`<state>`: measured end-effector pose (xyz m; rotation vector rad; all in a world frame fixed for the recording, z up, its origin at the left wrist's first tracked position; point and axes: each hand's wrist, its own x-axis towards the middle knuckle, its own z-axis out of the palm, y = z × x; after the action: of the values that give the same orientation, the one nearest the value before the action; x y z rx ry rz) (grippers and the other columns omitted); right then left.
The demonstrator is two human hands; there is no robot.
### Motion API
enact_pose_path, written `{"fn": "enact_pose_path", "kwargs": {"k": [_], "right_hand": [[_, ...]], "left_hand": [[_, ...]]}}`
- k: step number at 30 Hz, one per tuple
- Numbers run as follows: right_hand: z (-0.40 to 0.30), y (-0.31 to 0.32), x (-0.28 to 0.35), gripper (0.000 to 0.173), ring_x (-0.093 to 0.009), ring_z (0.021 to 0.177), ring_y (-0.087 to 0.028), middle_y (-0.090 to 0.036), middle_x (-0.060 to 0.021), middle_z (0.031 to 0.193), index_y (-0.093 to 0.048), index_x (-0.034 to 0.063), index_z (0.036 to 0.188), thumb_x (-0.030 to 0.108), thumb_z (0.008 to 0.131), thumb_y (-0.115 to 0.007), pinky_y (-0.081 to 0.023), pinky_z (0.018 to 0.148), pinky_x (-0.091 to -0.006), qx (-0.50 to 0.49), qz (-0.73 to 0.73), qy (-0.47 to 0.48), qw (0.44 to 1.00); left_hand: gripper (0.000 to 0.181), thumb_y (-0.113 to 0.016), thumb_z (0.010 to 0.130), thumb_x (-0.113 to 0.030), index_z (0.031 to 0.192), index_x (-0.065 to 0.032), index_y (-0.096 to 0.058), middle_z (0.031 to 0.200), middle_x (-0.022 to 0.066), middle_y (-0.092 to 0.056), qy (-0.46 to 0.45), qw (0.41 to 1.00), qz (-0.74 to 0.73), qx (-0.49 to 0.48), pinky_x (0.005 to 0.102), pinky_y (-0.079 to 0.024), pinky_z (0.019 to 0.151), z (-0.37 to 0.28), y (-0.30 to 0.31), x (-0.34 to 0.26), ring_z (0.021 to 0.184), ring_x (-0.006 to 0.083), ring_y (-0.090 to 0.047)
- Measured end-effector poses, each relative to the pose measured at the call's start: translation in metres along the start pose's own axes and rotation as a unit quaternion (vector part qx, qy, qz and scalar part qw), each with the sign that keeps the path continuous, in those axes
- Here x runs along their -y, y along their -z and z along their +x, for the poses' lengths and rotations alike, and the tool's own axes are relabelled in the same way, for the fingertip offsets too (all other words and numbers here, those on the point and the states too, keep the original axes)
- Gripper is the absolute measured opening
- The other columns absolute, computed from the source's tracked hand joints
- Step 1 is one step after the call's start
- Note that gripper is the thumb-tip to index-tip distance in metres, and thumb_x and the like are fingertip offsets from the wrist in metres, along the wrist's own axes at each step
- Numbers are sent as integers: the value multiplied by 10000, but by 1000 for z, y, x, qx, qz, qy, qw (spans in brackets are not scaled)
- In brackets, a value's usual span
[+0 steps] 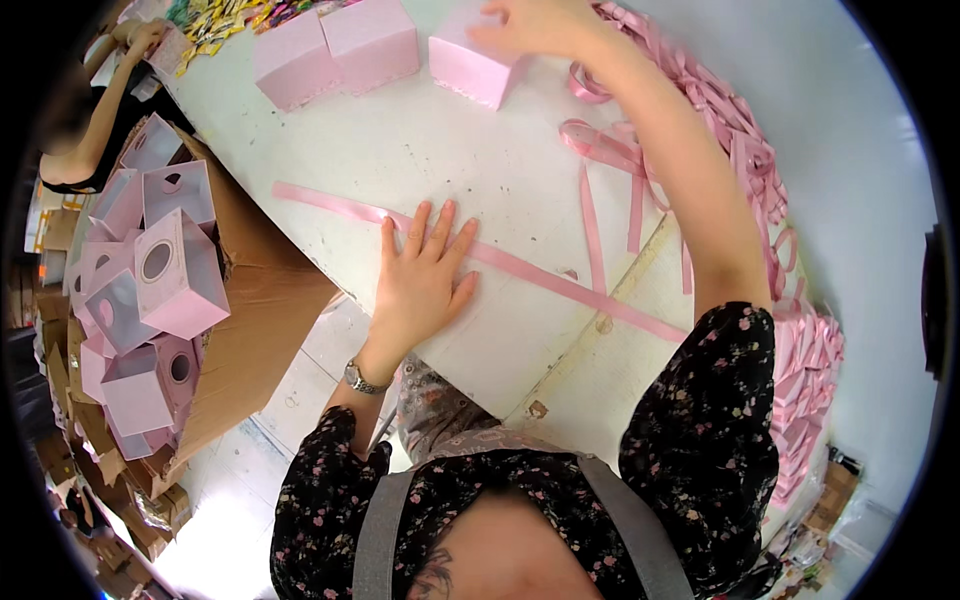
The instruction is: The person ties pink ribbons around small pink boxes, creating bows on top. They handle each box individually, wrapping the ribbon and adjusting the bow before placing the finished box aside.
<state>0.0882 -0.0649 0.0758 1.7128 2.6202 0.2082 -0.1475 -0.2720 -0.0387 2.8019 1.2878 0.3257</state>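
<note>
My left hand [421, 274] lies flat on the white tabletop [360, 150], fingers spread over a pink ribbon [540, 279]. The ribbon runs slantwise across the table, its left end free beyond my fingers and its right end passing near my right sleeve. My right hand [517, 28] reaches far across to a pink cardboard box [474, 73]; its fingers are over the box's upper side. Blur and the angle hide whether they grip it. Left of that box stand two more pink boxes, one box [296, 64] against another box [373, 46].
Loose ribbon loops [600, 142] lie under my right forearm. A heap of pink ribbons [720, 112] lines the right side, with stacked folded ribbon pieces [802, 375] nearer me. At left, a carton [262, 322] holds several pink boxes [180, 277]. Another person's arm [94, 135] works beyond, near yellow packets [214, 30].
</note>
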Motion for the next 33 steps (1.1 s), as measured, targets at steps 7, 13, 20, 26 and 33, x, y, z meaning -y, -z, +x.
{"fn": "enact_pose_path", "kwargs": {"k": [7, 13, 20, 26, 33], "right_hand": [[-13, -32, 25, 1089, -377, 1251, -447, -512, -219, 1321, -373, 153, 1434, 895, 639, -422, -366, 984, -516, 121, 57, -117, 984], [-46, -6, 39, 1214, -426, 1178, -502, -332, -219, 1469, -200, 119, 1492, 832, 590, -589, -420, 946, -523, 94, -77, -98, 988], [-36, -10, 71, 1213, -379, 1240, -433, -424, -196, 1371, -226, 164, 1476, 709, 519, -734, -407, 919, -523, 148, -3, -76, 986], [-74, -32, 47, 1072, -359, 1178, -484, -509, -172, 1292, -308, 189, 1460, 596, 566, -740, -403, 862, -545, 44, -27, -42, 998], [-218, 40, 61, 958, -392, 1155, -484, -482, -249, 1278, -387, 170, 1418, 532, 604, -741, -405, 860, -518, -28, 243, -113, 963]], "left_hand": [[558, -549, 866, -370, 1374, -156, -463, 1453, 117, -399, -5, 999, 19, -25, 607, -235, 1063, -2, -6, 3, 1341, 325, -355], [568, -520, 888, -358, 1411, -167, -407, 1489, 106, -347, 6, 999, 45, -11, 595, -210, 1077, -2, -11, 4, 1358, 334, -321], [551, -479, 914, -353, 1425, -168, -386, 1502, 107, -328, -7, 997, 79, -15, 596, -204, 1080, 4, -22, 16, 1372, 330, -304], [539, -423, 944, -374, 1448, -197, -352, 1519, 93, -299, 7, 994, 111, -10, 595, -175, 1096, 12, -32, 24, 1400, 309, -261], [513, -403, 953, -375, 1435, -201, -378, 1506, 85, -328, 11, 989, 141, -35, 584, -185, 1097, 7, -34, 35, 1388, 298, -290]]}}
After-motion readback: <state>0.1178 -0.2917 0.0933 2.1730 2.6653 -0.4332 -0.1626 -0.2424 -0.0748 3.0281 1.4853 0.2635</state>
